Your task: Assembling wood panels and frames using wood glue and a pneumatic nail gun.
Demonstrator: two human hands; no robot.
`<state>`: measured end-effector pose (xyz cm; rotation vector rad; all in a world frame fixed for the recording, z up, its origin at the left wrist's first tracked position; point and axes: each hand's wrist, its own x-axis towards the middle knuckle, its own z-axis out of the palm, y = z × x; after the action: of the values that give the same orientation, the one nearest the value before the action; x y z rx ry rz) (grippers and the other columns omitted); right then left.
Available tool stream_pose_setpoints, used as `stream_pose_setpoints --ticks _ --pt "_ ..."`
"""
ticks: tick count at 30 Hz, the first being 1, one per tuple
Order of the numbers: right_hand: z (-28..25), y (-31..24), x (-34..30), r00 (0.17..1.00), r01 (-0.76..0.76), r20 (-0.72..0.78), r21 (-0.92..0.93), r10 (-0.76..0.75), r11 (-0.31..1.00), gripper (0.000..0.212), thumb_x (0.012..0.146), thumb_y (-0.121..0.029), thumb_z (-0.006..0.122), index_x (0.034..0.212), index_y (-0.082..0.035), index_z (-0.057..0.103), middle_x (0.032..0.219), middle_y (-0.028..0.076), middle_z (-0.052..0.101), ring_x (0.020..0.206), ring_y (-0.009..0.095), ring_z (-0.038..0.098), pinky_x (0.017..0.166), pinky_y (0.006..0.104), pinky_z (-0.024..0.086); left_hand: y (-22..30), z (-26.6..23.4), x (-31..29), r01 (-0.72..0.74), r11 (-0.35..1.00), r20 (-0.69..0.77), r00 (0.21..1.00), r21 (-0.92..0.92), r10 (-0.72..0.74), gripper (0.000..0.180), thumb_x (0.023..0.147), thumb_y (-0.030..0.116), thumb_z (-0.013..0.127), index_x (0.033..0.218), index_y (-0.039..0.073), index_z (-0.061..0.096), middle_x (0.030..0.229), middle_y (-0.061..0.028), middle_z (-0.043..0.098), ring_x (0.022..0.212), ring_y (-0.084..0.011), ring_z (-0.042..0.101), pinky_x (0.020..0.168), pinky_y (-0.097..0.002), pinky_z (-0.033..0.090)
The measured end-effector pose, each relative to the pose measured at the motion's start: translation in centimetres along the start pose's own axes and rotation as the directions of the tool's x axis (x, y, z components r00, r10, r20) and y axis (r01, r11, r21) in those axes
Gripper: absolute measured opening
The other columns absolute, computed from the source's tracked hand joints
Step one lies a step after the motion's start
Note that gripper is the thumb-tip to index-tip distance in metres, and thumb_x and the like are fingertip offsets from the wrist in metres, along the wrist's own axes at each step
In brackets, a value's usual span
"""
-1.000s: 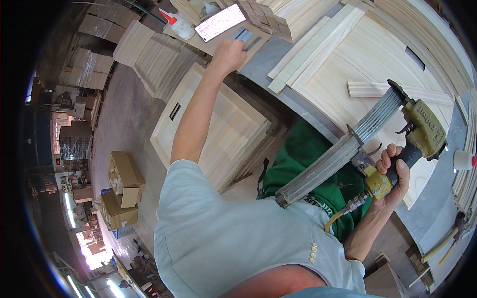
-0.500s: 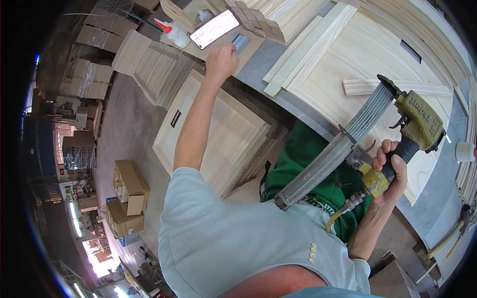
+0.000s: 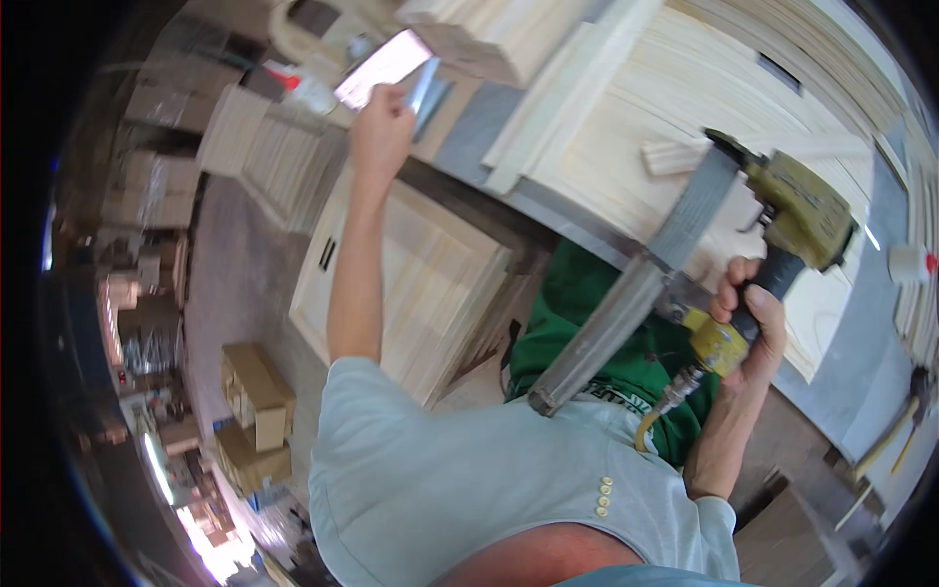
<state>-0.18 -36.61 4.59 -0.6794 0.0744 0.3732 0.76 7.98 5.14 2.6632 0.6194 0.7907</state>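
Observation:
My left hand [image 3: 381,142] is closed on a thin silvery-blue nail strip [image 3: 422,86], raised at a slant over more grey-blue strips [image 3: 433,110] on the bench. Part of the strip is blurred. My right hand [image 3: 755,308] wraps round the black grip of an olive-yellow nail gun [image 3: 800,203], held in front of my body. Its long grey magazine [image 3: 602,338] slants down toward my shirt, with a ridged grey section exposed near the nose. A yellow air hose [image 3: 644,430] joins the gun at a metal coupling.
A flat wooden panel [image 3: 626,117] and loose strips lie on the grey bench [image 3: 577,217]. A bright-faced rectangle [image 3: 383,70] and a red-tipped glue bottle [image 3: 311,93] are at the far left. Panels [image 3: 411,284] are stacked below; cardboard boxes [image 3: 256,391] stand on the floor.
My left hand has lifted the nail strip off the others and moved slightly left. My right hand still holds the nail gun. The whole view has shifted a little.

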Motion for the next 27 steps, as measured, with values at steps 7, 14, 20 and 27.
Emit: stream_pose_setpoints --ticks 7,14,20,27 --pt "0.6 -0.6 0.2 0.999 -0.021 -0.031 -0.057 0.019 0.998 0.023 0.076 -0.006 0.064 0.094 0.001 0.052 0.086 0.011 0.055 0.065 0.017 0.057 0.060 0.0297 0.049 14.1 -2.0 -5.6 0.158 0.720 0.432 0.876 -0.676 0.213 0.014 0.084 0.001 0.054 0.096 0.002 0.063 0.076 0.0036 0.058 0.070 -0.0039 0.052 0.061 -0.0188 0.041" --pt "0.2 -1.2 -0.5 0.996 0.054 -0.069 -0.055 -0.057 0.997 0.020 0.076 -0.006 0.064 0.092 0.001 0.053 0.084 0.010 0.056 0.065 0.017 0.058 0.061 0.0295 0.050 22.9 3.0 -7.6 0.248 0.573 0.543 0.723 -0.781 0.427 0.015 0.085 0.002 0.062 0.099 -0.001 0.063 0.083 0.0004 0.062 0.072 -0.0036 0.053 0.064 -0.0180 0.043" --pt "0.0 -1.5 -0.8 0.990 0.077 -0.113 -0.113 -0.089 0.991 0.019 0.076 -0.008 0.064 0.090 0.000 0.054 0.076 0.009 0.058 0.063 0.017 0.058 0.060 0.0284 0.048 24.4 5.1 -8.2 0.269 0.568 0.566 0.694 -0.778 0.445 0.022 0.082 0.003 0.066 0.103 -0.002 0.059 0.077 -0.0006 0.061 0.070 -0.0045 0.055 0.064 -0.0186 0.044" --pt "-0.6 -1.4 -0.7 0.993 0.051 -0.103 -0.122 -0.064 0.991 0.020 0.078 -0.007 0.061 0.094 0.001 0.052 0.086 0.010 0.053 0.069 0.017 0.056 0.062 0.0285 0.049 24.3 6.0 -8.4 0.252 0.613 0.587 0.681 -0.749 0.438 0.021 0.081 0.003 0.067 0.101 -0.001 0.060 0.074 -0.0001 0.060 0.067 -0.0048 0.055 0.062 -0.0191 0.044"
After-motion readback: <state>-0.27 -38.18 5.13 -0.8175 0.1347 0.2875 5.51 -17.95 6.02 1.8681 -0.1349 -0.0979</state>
